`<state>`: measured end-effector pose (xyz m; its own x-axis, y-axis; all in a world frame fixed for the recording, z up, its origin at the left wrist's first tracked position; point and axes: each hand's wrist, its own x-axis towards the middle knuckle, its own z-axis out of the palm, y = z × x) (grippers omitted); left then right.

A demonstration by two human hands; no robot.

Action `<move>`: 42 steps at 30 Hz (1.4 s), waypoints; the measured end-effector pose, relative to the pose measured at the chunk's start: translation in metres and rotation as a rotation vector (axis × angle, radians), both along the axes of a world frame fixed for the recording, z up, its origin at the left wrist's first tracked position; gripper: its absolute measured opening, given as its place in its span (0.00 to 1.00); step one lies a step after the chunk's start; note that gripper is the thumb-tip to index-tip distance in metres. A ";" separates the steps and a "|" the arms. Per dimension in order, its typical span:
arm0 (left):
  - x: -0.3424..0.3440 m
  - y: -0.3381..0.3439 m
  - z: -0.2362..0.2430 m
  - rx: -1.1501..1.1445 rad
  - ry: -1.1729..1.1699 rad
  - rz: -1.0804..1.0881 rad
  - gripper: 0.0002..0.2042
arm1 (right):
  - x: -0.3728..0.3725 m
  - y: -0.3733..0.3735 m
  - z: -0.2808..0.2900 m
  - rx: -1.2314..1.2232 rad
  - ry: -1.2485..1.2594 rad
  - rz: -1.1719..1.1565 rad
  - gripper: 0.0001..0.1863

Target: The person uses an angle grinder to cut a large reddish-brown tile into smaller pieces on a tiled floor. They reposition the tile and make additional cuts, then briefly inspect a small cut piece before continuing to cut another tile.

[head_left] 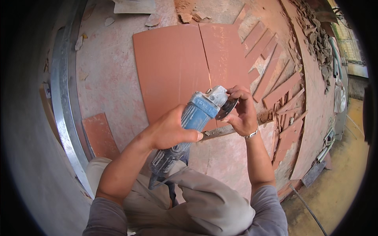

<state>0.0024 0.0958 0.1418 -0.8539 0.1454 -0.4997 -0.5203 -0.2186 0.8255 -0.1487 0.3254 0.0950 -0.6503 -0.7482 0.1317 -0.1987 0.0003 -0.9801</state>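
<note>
A blue and grey angle grinder is tilted in front of me, its metal gear head pointing away and its dark rear end near my knees. My left hand is wrapped round the blue body, thumb across the top. At the head end, my right hand has its fingers and thumb on the edge of the dark round disc. Beneath and beyond the grinder lies a large reddish-brown tile, with a dark straight cut line running down it.
Several narrow tile strips lie scattered to the right, with broken pieces nearer me. A smaller tile piece rests at left, beside a long metal bar. Rubble is heaped at the far right.
</note>
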 end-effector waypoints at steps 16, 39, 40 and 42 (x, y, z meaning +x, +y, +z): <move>0.011 0.005 0.020 0.049 0.055 -0.032 0.38 | 0.013 0.011 0.031 0.057 0.031 0.048 0.40; 0.010 0.006 0.013 0.085 0.070 0.097 0.25 | 0.009 0.013 0.031 0.063 -0.176 -0.474 0.77; 0.008 0.004 0.008 0.044 0.024 0.099 0.22 | 0.010 0.014 0.027 0.038 -0.222 -0.539 0.74; 0.007 0.001 -0.001 0.103 -0.015 0.190 0.18 | 0.013 0.016 0.018 0.027 -0.293 -0.607 0.67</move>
<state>0.0098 0.0972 0.1406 -0.8633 0.0336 -0.5036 -0.4740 -0.3963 0.7863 -0.1359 0.3412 0.1125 -0.9624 -0.2396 -0.1281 0.1187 0.0534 -0.9915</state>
